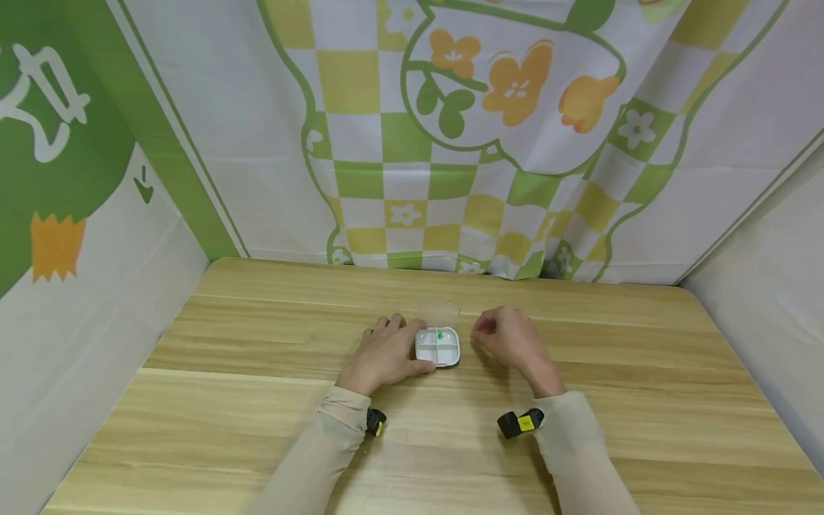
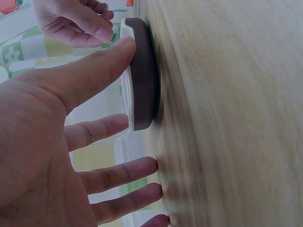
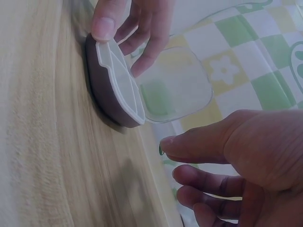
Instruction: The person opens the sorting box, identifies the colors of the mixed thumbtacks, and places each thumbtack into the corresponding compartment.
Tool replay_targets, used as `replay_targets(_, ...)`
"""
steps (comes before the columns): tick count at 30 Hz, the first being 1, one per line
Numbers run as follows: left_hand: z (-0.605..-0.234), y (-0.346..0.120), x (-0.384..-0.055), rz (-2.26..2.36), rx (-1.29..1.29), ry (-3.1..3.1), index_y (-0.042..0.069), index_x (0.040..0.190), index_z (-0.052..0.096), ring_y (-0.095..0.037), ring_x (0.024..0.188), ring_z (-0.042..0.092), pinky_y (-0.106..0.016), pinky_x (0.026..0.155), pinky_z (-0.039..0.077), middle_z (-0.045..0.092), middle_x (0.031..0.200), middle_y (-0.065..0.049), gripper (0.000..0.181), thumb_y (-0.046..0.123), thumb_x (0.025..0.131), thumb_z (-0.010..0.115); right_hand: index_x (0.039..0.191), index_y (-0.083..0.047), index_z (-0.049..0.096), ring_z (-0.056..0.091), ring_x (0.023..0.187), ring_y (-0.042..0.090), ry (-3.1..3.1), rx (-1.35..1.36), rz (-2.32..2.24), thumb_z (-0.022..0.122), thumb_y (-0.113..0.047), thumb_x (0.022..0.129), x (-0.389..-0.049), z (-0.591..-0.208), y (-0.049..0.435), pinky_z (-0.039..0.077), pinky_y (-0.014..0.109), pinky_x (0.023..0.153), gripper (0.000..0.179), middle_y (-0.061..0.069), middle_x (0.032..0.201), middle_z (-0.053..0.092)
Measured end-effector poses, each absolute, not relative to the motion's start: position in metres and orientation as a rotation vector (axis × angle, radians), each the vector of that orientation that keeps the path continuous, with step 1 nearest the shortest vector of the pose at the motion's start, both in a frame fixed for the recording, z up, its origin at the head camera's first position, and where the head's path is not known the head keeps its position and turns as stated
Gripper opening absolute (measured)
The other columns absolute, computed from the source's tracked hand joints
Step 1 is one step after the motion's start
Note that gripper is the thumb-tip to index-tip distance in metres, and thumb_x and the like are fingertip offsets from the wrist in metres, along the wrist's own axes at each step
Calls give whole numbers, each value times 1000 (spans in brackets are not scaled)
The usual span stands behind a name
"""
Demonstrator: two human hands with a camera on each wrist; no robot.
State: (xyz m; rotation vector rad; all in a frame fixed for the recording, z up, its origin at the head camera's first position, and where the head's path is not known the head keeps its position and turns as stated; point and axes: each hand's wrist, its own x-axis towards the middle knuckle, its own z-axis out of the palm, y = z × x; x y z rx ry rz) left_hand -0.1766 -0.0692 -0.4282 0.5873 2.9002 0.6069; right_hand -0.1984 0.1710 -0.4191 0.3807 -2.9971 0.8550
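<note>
A small pill box (image 1: pixel 427 351) with a white compartmented inside and a dark outer shell lies on the table, its transparent lid (image 3: pixel 176 85) swung up and back. One small green piece (image 1: pixel 440 335) sits in its far right compartment. My left hand (image 1: pixel 384 355) holds the box from the left, thumb on the near edge and index finger on the far edge, the other fingers spread on the tabletop. Just right of the box, my right hand (image 1: pixel 513 341) hovers with a tiny green piece (image 3: pixel 161 150) at its thumb tip; the opposing fingertip is hidden behind the thumb.
The wooden table (image 1: pixel 257 429) runs up to a patterned cloth curtain (image 1: pixel 412 179) at the back. Cloth walls stand at left and right. Each wrist wears a black strap; the right wrist camera (image 1: pixel 518 423) shows a yellow label.
</note>
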Motion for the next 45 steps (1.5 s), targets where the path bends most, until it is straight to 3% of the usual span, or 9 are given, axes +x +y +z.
replay_targets(45,-426,-70,-176,584,589,2895,17,144,55,-34,110,52,-54,90,44,58,121,-13,72,50,85,80,85,-14,79,54,68,14,-2942,430,860,78,-17,89,-191,-422,143,45,31,60,5,-5,73,62)
